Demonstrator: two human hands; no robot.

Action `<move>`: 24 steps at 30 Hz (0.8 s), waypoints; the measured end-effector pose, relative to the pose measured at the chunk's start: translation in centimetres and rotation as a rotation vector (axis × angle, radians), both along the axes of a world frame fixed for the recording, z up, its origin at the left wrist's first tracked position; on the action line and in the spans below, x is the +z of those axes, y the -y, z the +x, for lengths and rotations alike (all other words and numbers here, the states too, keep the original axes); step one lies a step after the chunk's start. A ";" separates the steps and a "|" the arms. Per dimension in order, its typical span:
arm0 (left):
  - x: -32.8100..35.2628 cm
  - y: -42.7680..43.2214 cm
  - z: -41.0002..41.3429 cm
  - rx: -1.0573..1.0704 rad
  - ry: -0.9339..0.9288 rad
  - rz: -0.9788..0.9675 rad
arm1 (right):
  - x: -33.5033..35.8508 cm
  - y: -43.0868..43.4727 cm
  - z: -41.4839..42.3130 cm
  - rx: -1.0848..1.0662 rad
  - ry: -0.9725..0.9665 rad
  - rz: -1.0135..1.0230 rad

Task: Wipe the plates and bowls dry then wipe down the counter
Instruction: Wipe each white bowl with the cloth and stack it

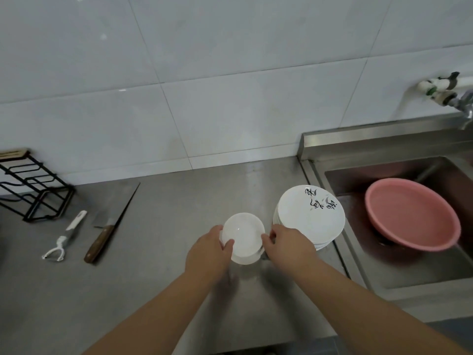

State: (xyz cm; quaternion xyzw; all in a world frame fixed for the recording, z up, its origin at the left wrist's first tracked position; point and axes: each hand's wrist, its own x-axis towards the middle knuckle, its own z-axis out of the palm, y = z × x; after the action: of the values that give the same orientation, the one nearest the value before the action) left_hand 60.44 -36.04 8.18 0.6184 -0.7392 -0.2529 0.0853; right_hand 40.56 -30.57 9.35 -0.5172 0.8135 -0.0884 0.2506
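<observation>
White bowl (243, 233) mid worktop (166, 252), just left of plate stack (311, 217), L hand (208, 248) gripping left rim w/ thumb over edge, R hand (286, 245) fingers (267, 241) curled on right rim, pink basin (412, 213) in sink (358, 180)

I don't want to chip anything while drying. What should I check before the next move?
1. Grip: left hand and right hand both hold the white bowl at its rim: ok.
2. Drying cloth at hand: none in view: not ok.
3. Stack of plates resting flat on the counter: ok.
4. Cleaver apart from the hands, off to the left: ok.
5. Bowl wet or dry: cannot tell.
</observation>
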 end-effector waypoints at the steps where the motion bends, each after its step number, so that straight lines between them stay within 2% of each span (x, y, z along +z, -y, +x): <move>1: 0.1 -0.3 0.2 -0.016 0.015 -0.013 | -0.1 -0.4 -0.1 -0.006 0.010 -0.012; 8: 0.7 -3.2 1.3 -0.336 0.079 -0.031 | -0.2 -4.5 -0.9 -0.082 0.038 0.014; 16: -1.5 -6.0 -3.4 -0.636 0.072 0.078 | -0.7 -11.3 -3.8 -0.266 -0.032 0.091; 19: -1.9 -7.2 -5.4 -0.709 0.112 0.115 | -0.6 -13.7 -5.6 -0.332 -0.044 0.095; 24: -2.2 -8.4 -8.9 -0.767 0.199 0.050 | -0.5 -16.7 -10.5 -0.435 -0.078 0.093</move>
State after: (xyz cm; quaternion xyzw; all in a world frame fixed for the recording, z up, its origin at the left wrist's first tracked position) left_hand 51.57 -27.69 6.01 0.3206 -0.9148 -0.2234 -0.1024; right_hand 30.04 -13.89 8.89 -0.3204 0.9182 -0.0830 0.2175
